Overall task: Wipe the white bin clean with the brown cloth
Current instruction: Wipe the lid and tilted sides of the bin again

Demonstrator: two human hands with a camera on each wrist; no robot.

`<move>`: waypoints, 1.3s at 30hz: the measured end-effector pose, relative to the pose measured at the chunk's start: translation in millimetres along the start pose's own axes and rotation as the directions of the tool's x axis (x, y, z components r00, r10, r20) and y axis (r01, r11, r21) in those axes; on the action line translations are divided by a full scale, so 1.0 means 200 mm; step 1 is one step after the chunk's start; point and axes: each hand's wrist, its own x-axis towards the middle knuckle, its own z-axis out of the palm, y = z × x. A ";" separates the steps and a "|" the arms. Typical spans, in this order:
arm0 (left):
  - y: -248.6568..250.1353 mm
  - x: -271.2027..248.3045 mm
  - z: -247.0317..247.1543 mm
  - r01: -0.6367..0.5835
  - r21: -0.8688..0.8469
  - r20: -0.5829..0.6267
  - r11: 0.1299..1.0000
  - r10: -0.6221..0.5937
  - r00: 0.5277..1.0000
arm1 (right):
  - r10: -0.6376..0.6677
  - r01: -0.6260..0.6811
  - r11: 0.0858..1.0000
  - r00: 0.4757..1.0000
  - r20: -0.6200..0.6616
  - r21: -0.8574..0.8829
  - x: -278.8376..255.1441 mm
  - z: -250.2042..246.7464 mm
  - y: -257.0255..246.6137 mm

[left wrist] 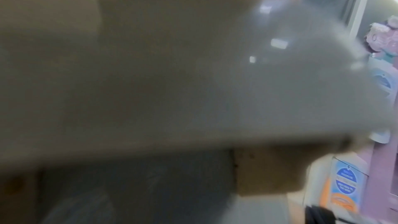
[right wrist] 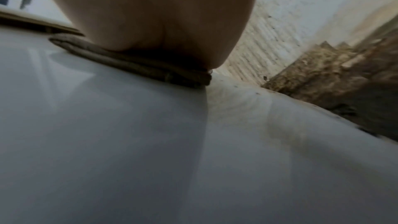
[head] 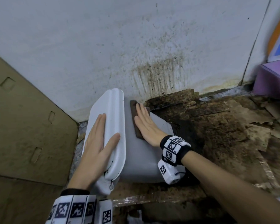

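One white bin [head: 141,152], lying on its side against the stained wall [head: 136,46], lid [head: 110,126] shut. Brown cloth [head: 134,117]: folded flat on the bin's upturned side, close to the lid. Right hand [head: 145,125]: flat on the cloth, fingers straight, pressing without grasping. Left hand [head: 99,146]: spread flat on the lid, fingers straight, clasping nothing. Cardboard box [head: 27,123]: left of the bin. Soiled cardboard sheets [head: 225,135]: right of the bin.

Left wrist view blurs the white bin [left wrist: 172,83] (hands unseen there).
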 end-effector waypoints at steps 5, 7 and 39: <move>-0.02 0.00 -0.02 0.017 -0.036 0.002 0.999 -0.017 1.000 | 0.186 -0.184 0.982 0.981 0.053 -0.035 -0.14 -0.03 0.26; -0.02 0.00 -0.02 0.017 -0.042 0.001 0.999 -0.017 1.000 | 0.273 -0.272 0.962 0.960 0.057 -0.030 -0.18 -0.05 0.34; -0.01 0.00 -0.03 0.019 -0.033 0.013 0.999 -0.018 1.000 | 0.270 -0.267 0.963 0.953 0.138 -0.040 -0.18 -0.12 0.34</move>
